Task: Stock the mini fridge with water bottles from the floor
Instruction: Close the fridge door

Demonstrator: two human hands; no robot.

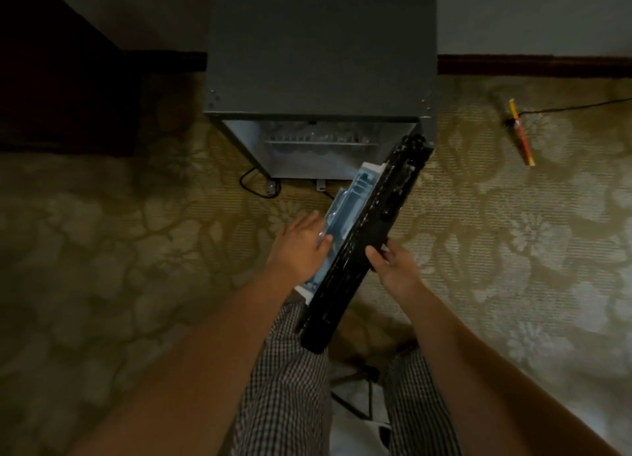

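I look straight down on the dark grey mini fridge (pixel 321 45), which stands against the wall. Its black door (pixel 369 230) is swung open toward me, showing the pale blue inner door shelf (pixel 352 199) and a wire rack (pixel 321 142) inside. My right hand (pixel 393 264) grips the door's outer edge. Over the inner door shelf my left hand (pixel 299 247) has its fingers curled down, and a clear glint shows at the fingertips. I cannot tell whether it holds a bottle. No whole water bottle shows.
Patterned beige carpet (pixel 119 250) surrounds the fridge. Dark wooden furniture (pixel 61 79) stands at the back left. An orange-and-yellow stick (pixel 520 132) with a black cable lies to the right. A cable loop (pixel 256 185) sits at the fridge's foot. My checked trouser legs (pixel 287 387) fill the bottom.
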